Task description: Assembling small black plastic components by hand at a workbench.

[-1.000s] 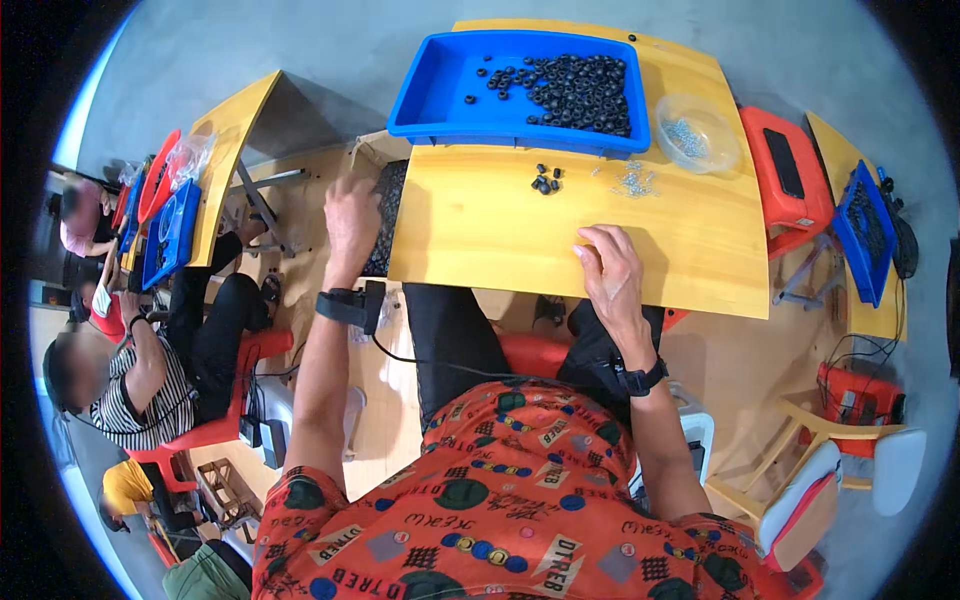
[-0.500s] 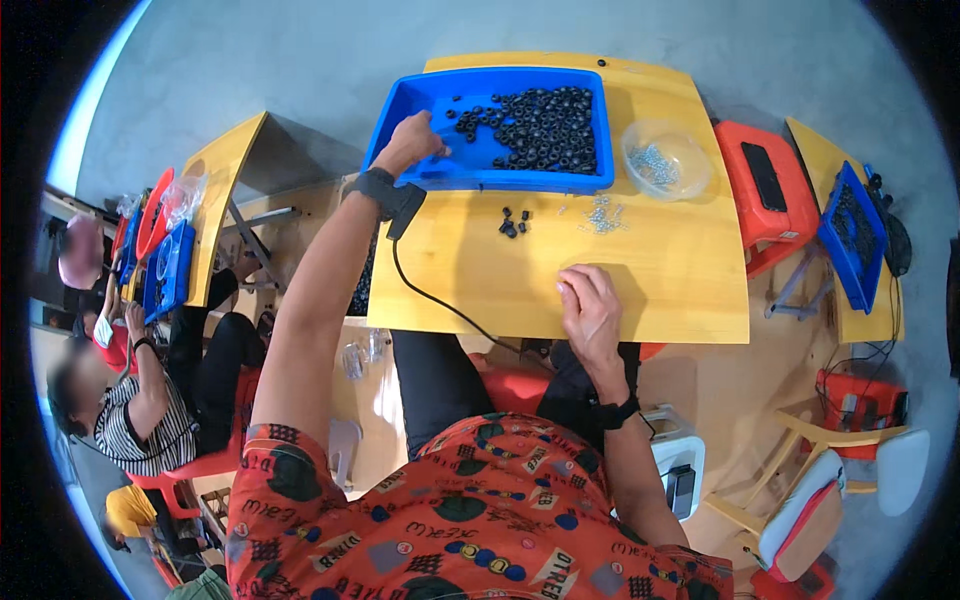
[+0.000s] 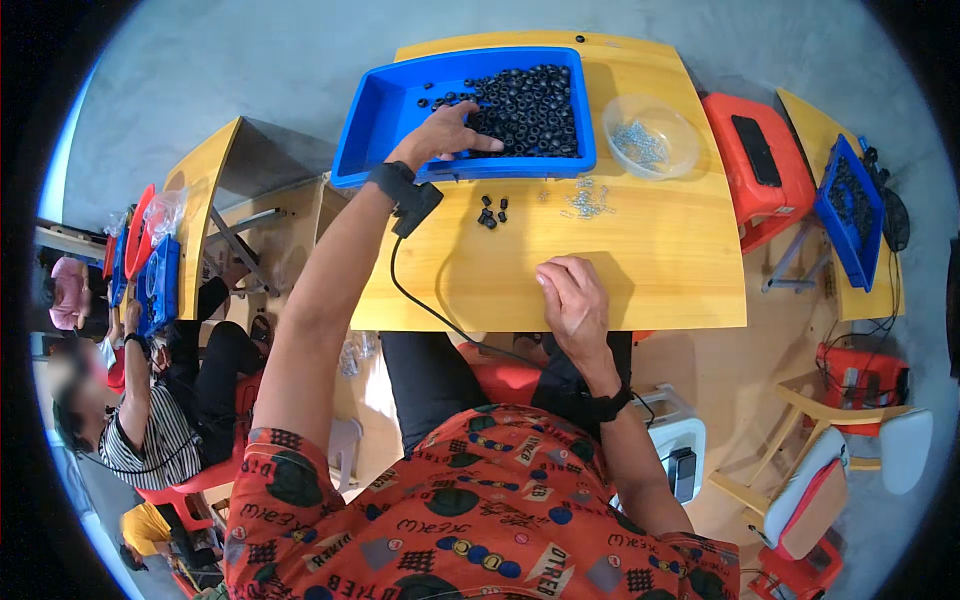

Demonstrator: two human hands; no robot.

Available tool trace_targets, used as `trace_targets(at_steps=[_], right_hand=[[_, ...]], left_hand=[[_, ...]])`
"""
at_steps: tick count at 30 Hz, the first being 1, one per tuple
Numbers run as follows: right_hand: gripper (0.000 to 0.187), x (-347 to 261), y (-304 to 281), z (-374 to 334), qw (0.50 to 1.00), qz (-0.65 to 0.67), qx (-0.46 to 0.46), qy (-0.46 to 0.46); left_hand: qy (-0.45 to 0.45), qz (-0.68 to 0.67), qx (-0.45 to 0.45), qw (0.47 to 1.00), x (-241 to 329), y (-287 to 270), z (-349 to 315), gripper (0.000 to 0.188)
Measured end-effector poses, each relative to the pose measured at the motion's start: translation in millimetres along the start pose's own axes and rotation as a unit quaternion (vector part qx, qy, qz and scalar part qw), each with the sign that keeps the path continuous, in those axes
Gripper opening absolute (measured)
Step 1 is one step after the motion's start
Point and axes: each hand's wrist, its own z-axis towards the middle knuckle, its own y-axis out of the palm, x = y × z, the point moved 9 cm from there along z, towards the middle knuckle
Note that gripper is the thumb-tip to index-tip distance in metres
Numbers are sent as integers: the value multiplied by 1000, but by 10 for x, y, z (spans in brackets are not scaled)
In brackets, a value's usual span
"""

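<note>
My left hand (image 3: 450, 133) reaches over the near wall of a blue tray (image 3: 372, 115), its thumb and fingers apart at the edge of a heap of small black ring-like plastic parts (image 3: 535, 105). No part shows between those fingers. Over the near middle of the yellow table rests my right hand (image 3: 575, 300), closed with the fingers curled in; what it may hold is hidden. Several black pieces (image 3: 490, 213) lie on the table below the tray. To their right is a scatter of small silvery screws or similar metal pieces (image 3: 588, 202).
A clear round bowl (image 3: 650, 140) with more metal pieces stands right of the tray. Beyond the yellow table (image 3: 660, 270) are a red stool (image 3: 755, 170) and another blue tray (image 3: 850, 215). A cable (image 3: 425, 300) trails from my left wrist. People sit at a table at left.
My left hand has moved right, from the bare left part of the tray to the heap of black parts. The right hand stays closed at the same place over the table.
</note>
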Motion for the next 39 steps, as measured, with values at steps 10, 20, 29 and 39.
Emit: trace_targets(at_steps=[10, 20, 29, 39], right_hand=[[8, -20, 15, -13, 1000, -17, 8, -4], [7, -20, 6, -29, 1000, -7, 6, 3], [7, 14, 7, -47, 1000, -8, 10, 13], [39, 373, 91, 49, 978, 77, -20, 194]], left_hand=[[83, 51, 35, 995, 79, 116, 175, 50], [-27, -200, 118, 972, -256, -163, 58, 31], [38, -345, 109, 932, 132, -398, -619, 26], [92, -278, -20, 956, 474, 819, -1361, 24]])
